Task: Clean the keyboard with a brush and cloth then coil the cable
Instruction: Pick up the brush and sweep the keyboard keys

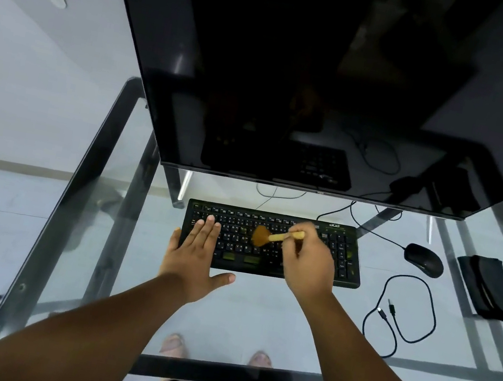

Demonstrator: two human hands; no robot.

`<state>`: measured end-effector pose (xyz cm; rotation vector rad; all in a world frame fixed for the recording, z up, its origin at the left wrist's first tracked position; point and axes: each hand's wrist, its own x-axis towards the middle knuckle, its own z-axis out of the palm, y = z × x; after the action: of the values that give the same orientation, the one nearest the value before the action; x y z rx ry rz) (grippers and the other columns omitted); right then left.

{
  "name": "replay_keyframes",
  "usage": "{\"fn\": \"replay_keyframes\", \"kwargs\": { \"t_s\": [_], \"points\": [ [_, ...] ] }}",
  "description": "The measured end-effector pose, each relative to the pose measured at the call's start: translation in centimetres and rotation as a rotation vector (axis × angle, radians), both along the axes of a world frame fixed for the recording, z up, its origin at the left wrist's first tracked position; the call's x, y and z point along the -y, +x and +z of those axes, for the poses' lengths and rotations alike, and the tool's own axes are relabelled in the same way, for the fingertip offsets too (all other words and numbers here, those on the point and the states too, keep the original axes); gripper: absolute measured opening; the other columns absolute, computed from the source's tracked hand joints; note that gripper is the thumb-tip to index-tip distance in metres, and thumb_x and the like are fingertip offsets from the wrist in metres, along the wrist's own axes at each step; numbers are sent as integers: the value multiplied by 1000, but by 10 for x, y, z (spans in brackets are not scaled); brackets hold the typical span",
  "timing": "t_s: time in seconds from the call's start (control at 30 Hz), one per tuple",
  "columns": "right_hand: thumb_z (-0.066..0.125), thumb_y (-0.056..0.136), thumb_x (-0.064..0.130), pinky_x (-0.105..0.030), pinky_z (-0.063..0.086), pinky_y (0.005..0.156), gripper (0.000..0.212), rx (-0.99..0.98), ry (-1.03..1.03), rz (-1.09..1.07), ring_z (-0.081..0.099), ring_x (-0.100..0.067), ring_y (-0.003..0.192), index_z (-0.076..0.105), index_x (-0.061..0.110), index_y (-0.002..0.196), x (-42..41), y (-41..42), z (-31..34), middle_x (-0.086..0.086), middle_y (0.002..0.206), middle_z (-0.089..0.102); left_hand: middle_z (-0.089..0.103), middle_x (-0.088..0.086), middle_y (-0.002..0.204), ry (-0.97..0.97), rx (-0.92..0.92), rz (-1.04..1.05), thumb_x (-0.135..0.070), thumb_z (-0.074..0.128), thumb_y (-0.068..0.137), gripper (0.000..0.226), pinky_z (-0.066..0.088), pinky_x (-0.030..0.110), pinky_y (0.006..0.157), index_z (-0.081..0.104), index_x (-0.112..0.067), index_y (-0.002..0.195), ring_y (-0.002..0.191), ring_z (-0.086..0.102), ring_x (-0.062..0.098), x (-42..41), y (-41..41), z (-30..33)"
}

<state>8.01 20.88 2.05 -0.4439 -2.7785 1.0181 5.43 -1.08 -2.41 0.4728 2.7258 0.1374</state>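
The brushing step is in hand: the right hand [308,260] grips a small wooden-handled brush [272,237], bristles on the middle keys of the flat black keyboard [341,256] on the glass tabletop [254,318]. The left hand [198,255] lies flat and open, steadying its left end. Next likely comes the folded black cloth [491,288] lying well right; the loose black cable [403,314] waits uncoiled.

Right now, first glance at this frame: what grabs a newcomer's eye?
The big dark monitor fills the top, tilted over the glass desk. Below it, the right hand holds a wooden brush with its bristles on the middle keys of the black keyboard, while the left hand lies flat on its left end. To the right lie a mouse, a loose cable and a folded dark cloth.
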Motion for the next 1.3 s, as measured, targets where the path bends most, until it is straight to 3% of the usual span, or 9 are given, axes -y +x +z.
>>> {"fn": "replay_keyframes", "kwargs": {
  "t_s": [0.1,0.23,0.37,0.53,0.7,0.9,1.03,1.17,1.3],
  "points": [
    [50,93,23,-28,35,53,4,-85,63,-102,52,-16,54,50,24,97,-7,1,0,10,61,54,-28,-3,159,-16,27,-14,-84,24,81,106,-12,46,118,-20,-18,152,146,-24,15,-7,3,-3],
    [52,95,21,-32,37,46,8,-2,-194,54,47,-12,46,53,27,100,-12,1,3,2,57,56,-29,-3,158,-44,24,-1,-84,22,82,105,-11,46,118,-21,-18,151,146,-26,15,-10,6,-4],
    [51,94,24,-27,31,50,7,-36,94,-52,51,-14,52,52,26,101,-23,1,2,12,59,52,-27,-3,159,-45,13,26,-83,21,82,104,-9,48,119,-19,-17,153,147,-23,16,-14,7,-4],
    [51,95,22,-40,43,46,6,-32,-196,12,52,-22,48,52,26,99,-27,2,5,-4,58,59,-23,-1,161,-59,-14,58,-83,17,83,103,-6,49,120,-17,-16,153,148,-20,17,-22,8,-3],
    [48,94,24,-28,36,48,3,17,108,-93,53,-16,51,49,26,96,-41,4,4,8,58,54,-20,2,162,-56,-20,105,-83,18,83,104,-5,49,120,-17,-14,153,149,-18,19,-32,10,-3],
    [52,96,21,-33,46,50,7,-1,-309,-80,56,-16,54,55,26,94,-55,3,5,-3,72,68,-19,3,162,-40,-41,96,-82,20,84,104,-5,49,120,-16,-12,153,149,-17,19,-44,11,-3],
    [48,95,23,-34,42,47,5,37,-61,-157,52,-18,50,51,25,98,-67,6,0,3,58,57,-20,3,162,-43,-41,72,-81,20,84,104,-5,48,119,-16,-12,153,149,-16,19,-53,13,-2],
    [49,95,20,-38,44,49,6,-37,-222,-156,51,-19,49,52,24,96,-74,9,2,-2,61,60,-23,3,161,-64,-21,68,-81,20,84,104,-4,48,120,-19,-12,152,149,-19,19,-57,14,-3],
    [46,94,22,-33,43,57,5,-25,39,-218,55,-19,55,49,25,97,-79,13,3,11,57,53,-22,3,161,-64,-18,82,-82,21,84,105,-3,48,121,-18,-12,152,149,-18,20,-59,15,-5]
  ]
}}
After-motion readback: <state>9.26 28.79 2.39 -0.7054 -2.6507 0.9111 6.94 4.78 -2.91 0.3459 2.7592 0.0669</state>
